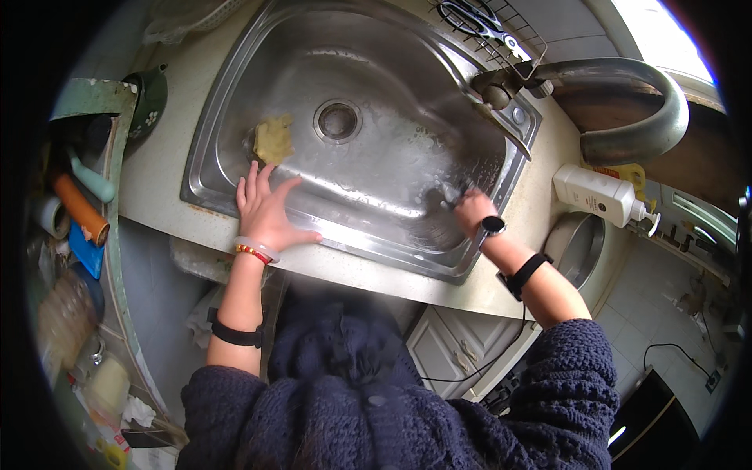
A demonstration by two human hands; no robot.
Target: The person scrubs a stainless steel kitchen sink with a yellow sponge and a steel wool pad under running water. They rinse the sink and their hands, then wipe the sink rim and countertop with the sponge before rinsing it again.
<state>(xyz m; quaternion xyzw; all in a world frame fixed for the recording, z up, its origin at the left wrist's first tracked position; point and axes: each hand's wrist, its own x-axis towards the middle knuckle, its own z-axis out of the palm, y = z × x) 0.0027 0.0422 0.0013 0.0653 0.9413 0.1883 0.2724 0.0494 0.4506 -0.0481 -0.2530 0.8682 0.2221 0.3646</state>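
Note:
Before me is a stainless steel sink with a round drain. My left hand rests at its near rim on the left, fingers spread and holding nothing. Its fingertips are close to a crumpled yellow cloth lying in the basin. Down in the basin's right corner, my right hand is closed around a small grey thing, too blurred to name. Wet streaks and drops mark the steel around it.
A curved faucet and its lever stand at the sink's right, below a wire rack holding scissors. A white pump bottle and a metal pan are on the right. A crowded green shelf borders the left.

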